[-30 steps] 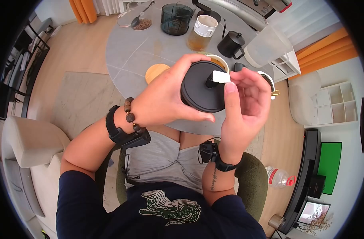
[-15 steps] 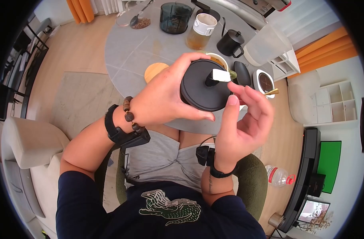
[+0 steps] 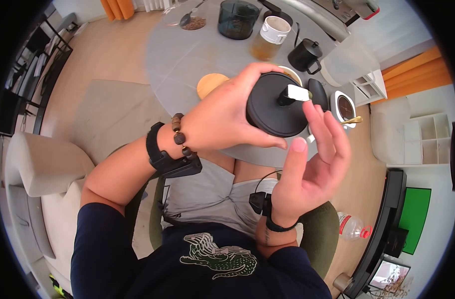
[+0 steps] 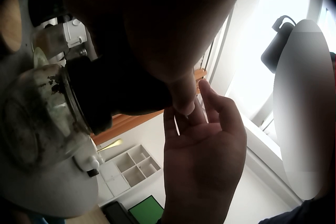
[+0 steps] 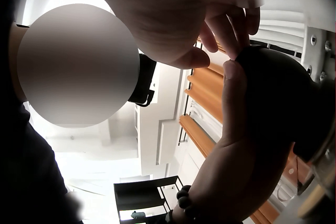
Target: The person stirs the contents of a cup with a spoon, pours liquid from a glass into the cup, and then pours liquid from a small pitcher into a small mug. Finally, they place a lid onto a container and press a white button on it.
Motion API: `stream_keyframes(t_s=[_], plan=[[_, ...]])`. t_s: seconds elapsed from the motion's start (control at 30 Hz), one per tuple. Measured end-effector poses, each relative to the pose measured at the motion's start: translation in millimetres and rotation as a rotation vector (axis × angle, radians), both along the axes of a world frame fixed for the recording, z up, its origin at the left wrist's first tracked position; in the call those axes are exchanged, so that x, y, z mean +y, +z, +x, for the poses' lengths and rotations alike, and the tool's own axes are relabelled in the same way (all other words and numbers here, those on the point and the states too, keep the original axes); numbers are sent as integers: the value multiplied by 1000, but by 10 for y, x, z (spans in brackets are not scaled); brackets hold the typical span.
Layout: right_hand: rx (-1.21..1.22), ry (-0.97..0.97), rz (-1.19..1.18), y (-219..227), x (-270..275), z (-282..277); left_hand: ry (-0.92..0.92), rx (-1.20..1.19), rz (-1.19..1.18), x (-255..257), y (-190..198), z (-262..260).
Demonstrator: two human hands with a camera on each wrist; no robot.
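My left hand [image 3: 225,117] grips a black, round-topped coffee grinder [image 3: 269,117] from its side, held up over the near edge of the table, thumb along the lower rim. A short black handle with a white end piece [image 3: 297,93] stands on its top. Just right of it is my right hand [image 3: 314,172], palm turned up, thumb apart from the fingers and fingertips right by the white end. In the left wrist view, a glass jar [image 4: 37,124] with dark specks overlaps the dark lower end of the grinder.
On the round grey table [image 3: 175,67] stand a wooden disc [image 3: 211,85], a dark clear container [image 3: 237,21], a glass with white collar [image 3: 275,31] and a black kettle [image 3: 305,56]. A white scale [image 3: 344,105] with a golden spoon [image 3: 354,120] lies right.
My right hand has let go of the white end and drawn back down and to the right, its thumb parting from the fingers. The left hand still grips the grinder; the head view has shifted.
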State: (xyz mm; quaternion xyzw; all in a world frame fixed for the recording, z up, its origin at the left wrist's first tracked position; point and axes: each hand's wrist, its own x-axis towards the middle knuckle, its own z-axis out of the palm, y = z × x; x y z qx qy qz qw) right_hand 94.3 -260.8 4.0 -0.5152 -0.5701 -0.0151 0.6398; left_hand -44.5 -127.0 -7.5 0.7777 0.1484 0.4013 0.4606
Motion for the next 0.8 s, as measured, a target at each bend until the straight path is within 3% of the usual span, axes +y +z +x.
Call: stream_keyframes(t_s=[0.33,0.53,0.8], plan=[[30,152,-120,117,240,-66,-32,20,-41,9,-16,-28],[75,198,-74,145,450,-62,-22,-16,0,31,-93,1],[197,416,-172,243,456,131,-28,36,-51,5,-8,-21]])
